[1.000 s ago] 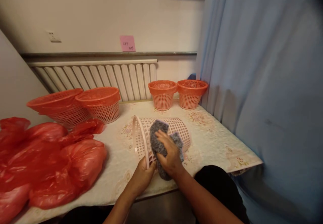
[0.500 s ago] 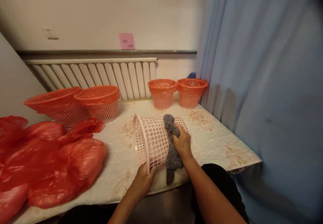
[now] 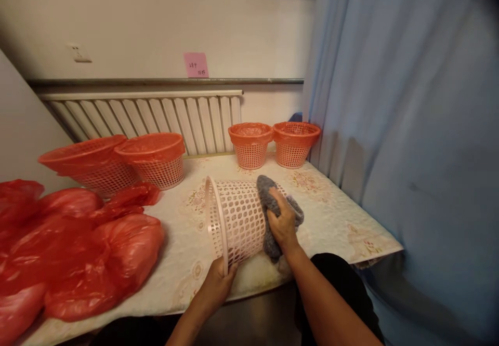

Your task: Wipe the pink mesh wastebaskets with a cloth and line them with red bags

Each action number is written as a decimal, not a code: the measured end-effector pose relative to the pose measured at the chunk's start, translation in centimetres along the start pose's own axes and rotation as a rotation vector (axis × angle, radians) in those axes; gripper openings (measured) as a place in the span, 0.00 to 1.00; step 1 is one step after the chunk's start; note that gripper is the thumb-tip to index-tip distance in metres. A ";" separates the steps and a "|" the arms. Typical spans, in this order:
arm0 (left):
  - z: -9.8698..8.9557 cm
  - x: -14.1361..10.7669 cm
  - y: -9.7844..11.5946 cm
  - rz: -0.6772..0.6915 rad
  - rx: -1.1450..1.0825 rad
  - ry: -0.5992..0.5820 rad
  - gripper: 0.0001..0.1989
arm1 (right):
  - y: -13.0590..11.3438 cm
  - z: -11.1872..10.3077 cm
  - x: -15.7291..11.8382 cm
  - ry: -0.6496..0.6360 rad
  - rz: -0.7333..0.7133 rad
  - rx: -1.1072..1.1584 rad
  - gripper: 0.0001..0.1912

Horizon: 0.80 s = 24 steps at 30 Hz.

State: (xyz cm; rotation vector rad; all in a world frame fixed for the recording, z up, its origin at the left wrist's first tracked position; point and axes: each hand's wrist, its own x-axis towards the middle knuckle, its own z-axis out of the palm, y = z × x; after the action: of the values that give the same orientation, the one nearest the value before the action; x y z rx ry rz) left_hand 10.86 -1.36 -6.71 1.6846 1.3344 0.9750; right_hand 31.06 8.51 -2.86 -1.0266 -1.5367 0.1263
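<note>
A pale pink perforated plastic wastebasket (image 3: 244, 216) lies on its side over the table, its wide mouth facing left. My left hand (image 3: 218, 283) grips the lower part of its rim, thumb on the outside. Pressed against the basket's side near its base is a grey cleaning cloth (image 3: 271, 231), which my right hand (image 3: 284, 224) holds from above. The cloth covers much of the base end, and part of it bunches out to the right of my fingers.
Two baskets with red bag liners (image 3: 159, 161) stand at the left, and two more lined baskets (image 3: 251, 146) at the back. A heap of red plastic bags (image 3: 89, 252) covers the table's left side. A blue curtain (image 3: 390, 128) hangs along the right, beyond the table edge.
My right hand and the cloth have shifted slightly right, toward the basket's base, and the cloth's hanging end has gathered up. My left hand keeps its hold on the rim, slightly further left.
</note>
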 end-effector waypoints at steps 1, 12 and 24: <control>0.0 0.0 -0.1 0.002 0.003 0.000 0.17 | -1.0 0.3 -0.5 -0.075 -0.081 0.052 0.27; 0.4 -0.5 -0.7 0.063 -0.016 -0.029 0.19 | -7.0 1.1 -2.8 -0.343 -0.433 0.026 0.25; 0.2 0.3 -0.6 0.001 0.014 -0.010 0.19 | -0.3 1.3 0.1 -0.045 -0.051 -0.008 0.26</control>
State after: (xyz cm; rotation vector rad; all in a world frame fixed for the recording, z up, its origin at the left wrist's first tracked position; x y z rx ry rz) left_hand 10.88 -1.01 -7.33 1.6982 1.3366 0.9588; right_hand 29.84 8.99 -2.93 -0.9962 -1.6043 0.1086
